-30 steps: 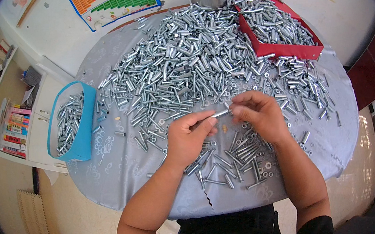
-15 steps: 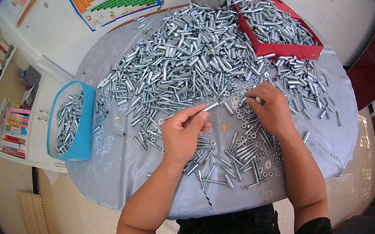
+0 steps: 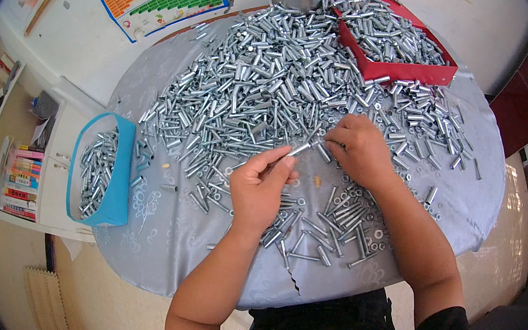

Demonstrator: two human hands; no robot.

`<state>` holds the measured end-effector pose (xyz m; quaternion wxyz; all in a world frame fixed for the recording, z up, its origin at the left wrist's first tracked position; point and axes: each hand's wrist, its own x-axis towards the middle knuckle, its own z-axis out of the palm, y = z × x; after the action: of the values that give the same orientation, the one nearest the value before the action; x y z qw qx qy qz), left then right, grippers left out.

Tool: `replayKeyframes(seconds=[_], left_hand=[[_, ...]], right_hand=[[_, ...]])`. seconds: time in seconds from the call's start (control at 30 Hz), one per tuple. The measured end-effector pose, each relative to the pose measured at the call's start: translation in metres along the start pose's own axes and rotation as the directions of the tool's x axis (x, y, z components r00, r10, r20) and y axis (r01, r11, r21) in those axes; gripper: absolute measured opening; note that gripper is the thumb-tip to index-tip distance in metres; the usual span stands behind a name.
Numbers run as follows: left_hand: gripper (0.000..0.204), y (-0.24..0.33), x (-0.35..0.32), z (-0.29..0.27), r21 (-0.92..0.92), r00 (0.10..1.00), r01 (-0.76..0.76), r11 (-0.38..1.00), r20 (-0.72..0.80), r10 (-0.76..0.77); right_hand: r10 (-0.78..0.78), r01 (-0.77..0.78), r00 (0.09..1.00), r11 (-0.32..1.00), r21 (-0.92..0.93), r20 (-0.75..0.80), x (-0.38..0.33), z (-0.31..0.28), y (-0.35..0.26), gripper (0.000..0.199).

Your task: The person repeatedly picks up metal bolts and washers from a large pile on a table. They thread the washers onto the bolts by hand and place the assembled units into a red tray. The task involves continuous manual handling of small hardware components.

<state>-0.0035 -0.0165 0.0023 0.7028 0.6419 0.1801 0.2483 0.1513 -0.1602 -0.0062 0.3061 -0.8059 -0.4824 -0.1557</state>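
Beside hands: blue bin (image 3: 102, 178), red tray (image 3: 395, 50) hold bolts.

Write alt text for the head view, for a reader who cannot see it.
Two bare hands meet over a round grey table: the left hand pinches a small silver bolt while the right hand rests on the heap of silver metal parts beside it. A blue bin of parts sits at the left, a red tray at the far right.

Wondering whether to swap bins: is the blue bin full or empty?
Partly full: the blue bin holds silver metal sleeves across its bottom, well below the rim.
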Motion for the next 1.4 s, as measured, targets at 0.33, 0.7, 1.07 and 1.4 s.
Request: replayKeyframes(seconds=[0.33, 0.7, 1.07, 1.4], left_hand=[[0.022, -0.002, 0.001, 0.000, -0.009, 1.000, 0.003, 1.000, 0.004, -0.003], [0.021, 0.000, 0.001, 0.001, 0.021, 1.000, 0.019, 1.000, 0.002, -0.019], [0.020, -0.001, -0.001, 0.002, 0.048, 0.999, 0.010, 0.999, 0.029, -0.011], [0.021, -0.001, 0.002, -0.003, 0.001, 0.991, 0.044, 0.999, 0.124, -0.044]], right_hand=[[0.063, -0.062, 0.998, 0.997, -0.047, 0.016, 0.001, 0.004, -0.002, 0.011], [0.438, -0.448, 0.871, 0.522, 0.725, 0.223, -0.010, -0.010, -0.028, 0.010], [0.377, -0.445, 0.872, 0.346, 0.826, 0.312, -0.011, -0.012, -0.025, 0.013], [0.383, -0.539, 0.817, 0.244, 0.806, 0.430, -0.007, -0.023, -0.021, 0.015]])
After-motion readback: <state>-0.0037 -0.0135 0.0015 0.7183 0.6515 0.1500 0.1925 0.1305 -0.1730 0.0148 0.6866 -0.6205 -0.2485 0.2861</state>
